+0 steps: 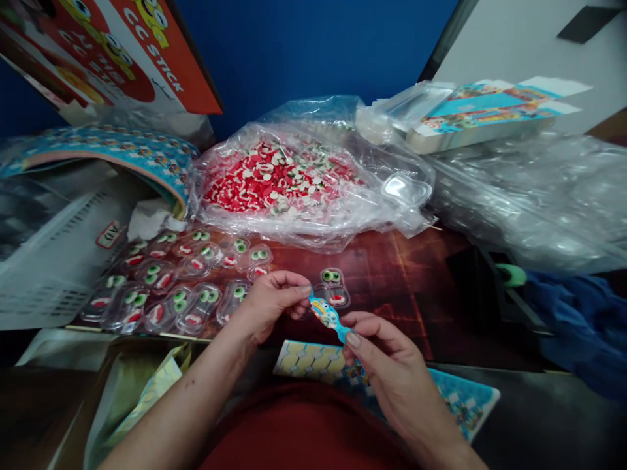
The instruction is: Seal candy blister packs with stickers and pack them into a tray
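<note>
A small blue sticker [325, 314] with a cartoon print is stretched between my two hands. My left hand [274, 300] pinches its upper left end, and my right hand [377, 352] pinches the lower right end. Just behind the sticker, a clear plastic pack [333, 287] with two green candy eyes and a red-and-white mouth piece lies on the table. Below my hands rests a sticker sheet [313, 360], its left part bare yellowish backing and its right part still printed blue; my right arm hides some of it.
Several similar filled packs [196, 307] lie at the left beside a white basket [53, 254]. Behind sits a clear bag of red and white candies [274, 176]. Printed sheets [122, 147] curve at the back left. A black box [482, 300] and clear plastic bags [533, 196] are at the right.
</note>
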Motion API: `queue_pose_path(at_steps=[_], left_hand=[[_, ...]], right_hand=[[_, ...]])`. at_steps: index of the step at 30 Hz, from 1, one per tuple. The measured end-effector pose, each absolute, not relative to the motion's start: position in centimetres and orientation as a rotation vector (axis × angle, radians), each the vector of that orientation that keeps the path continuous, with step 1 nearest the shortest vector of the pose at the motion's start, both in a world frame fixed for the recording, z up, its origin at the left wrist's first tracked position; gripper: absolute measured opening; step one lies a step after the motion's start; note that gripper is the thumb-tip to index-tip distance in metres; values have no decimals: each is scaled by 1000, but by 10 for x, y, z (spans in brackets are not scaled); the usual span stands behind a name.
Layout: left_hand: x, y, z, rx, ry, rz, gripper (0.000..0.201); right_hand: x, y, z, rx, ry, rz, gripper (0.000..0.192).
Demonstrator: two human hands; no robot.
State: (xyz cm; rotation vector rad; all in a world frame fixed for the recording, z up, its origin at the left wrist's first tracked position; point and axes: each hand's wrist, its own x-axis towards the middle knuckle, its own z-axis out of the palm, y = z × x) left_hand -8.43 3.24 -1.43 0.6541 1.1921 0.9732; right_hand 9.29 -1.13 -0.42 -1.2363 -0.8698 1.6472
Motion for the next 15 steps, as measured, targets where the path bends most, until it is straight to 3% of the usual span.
queue_pose_path(at_steps=[4, 7, 15], left_hand=[[-85, 35, -22, 1132, 1436, 1181, 11], [-88, 38, -27, 1526, 1529, 1087, 3], [-93, 57, -30, 1869, 1567, 731, 17]], right_hand=[[80, -14, -9, -1299, -561, 1817, 24], [75, -14, -12, -1329, -422, 1867, 32], [70, -12, -18, -1431, -310, 1889, 47]])
